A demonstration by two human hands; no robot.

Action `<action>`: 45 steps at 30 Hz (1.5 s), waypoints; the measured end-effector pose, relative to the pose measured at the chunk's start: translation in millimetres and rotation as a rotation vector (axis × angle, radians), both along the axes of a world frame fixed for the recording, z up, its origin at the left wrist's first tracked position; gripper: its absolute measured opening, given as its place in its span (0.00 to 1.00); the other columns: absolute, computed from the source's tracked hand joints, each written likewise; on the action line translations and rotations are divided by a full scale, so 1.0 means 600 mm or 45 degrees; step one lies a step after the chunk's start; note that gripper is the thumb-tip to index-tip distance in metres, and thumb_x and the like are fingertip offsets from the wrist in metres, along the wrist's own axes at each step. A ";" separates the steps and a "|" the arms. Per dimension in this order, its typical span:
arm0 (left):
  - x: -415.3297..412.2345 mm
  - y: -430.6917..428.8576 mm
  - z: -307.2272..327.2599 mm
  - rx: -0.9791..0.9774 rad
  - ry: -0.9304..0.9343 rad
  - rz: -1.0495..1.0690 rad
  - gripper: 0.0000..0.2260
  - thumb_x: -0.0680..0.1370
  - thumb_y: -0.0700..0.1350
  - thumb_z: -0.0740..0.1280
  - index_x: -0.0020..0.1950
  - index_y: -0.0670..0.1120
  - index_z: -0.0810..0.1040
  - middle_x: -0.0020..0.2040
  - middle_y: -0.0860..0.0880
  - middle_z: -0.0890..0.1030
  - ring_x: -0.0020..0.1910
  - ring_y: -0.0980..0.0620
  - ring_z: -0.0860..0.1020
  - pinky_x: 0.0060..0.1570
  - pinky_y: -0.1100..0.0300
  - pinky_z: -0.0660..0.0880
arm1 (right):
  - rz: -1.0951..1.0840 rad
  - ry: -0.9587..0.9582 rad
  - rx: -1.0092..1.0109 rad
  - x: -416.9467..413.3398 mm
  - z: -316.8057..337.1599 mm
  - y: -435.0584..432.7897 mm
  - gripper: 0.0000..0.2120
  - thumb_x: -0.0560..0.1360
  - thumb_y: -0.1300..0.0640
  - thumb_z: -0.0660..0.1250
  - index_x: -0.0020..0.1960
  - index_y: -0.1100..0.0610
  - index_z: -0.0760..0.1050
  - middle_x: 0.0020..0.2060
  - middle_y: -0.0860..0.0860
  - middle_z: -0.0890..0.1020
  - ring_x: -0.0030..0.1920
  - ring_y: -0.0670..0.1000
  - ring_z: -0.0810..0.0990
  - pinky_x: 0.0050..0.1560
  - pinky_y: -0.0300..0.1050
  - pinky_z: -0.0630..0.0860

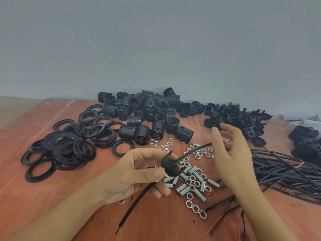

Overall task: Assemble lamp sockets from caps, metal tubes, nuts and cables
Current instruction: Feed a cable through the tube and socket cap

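The left hand [139, 173] is doing the gripping. Its fingers [156, 173] curl around a black domed cap [169, 166], with the thumb pressed on the near rim and the others tucked underneath. A black cable [133, 205] trails out below those fingers toward the person. It seems to pass through the cap and comes out the far side, slanting up and to the right.

Its tip ends just beside the right hand [232, 157]. That hand's fingers [227, 126] are spread loose and relaxed, with nothing in them. Whether the tip touches the hand cannot be told.

Directly under and between the two sets of fingers lie threaded metal tubes [191, 173], scattered on the reddish surface [34, 188]. Hex nuts [196, 208] are mixed in among them, some running nearer the person.

Beyond the left fingers sits a heap of ribbed black socket bodies [147, 110]. Farther out to their left is a spread of flat black rings [69, 145].

Beyond the right fingers is a pile of more caps [239, 119] against the grey wall [156, 40]. To the right of that hand lies a thick bundle of black cables [286, 167].
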State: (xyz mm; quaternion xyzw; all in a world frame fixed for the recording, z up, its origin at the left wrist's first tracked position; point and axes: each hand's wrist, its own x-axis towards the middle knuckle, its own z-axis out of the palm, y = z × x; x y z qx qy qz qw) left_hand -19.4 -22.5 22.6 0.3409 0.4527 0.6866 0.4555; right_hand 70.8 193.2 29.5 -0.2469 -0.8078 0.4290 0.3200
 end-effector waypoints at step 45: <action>0.015 0.051 0.003 -0.339 1.329 0.910 0.08 0.81 0.43 0.64 0.42 0.47 0.76 0.41 0.52 0.74 0.42 0.52 0.74 0.40 0.62 0.71 | 0.514 0.414 -0.257 -0.005 -0.025 -0.076 0.07 0.69 0.53 0.73 0.47 0.47 0.84 0.37 0.47 0.85 0.40 0.44 0.82 0.43 0.34 0.75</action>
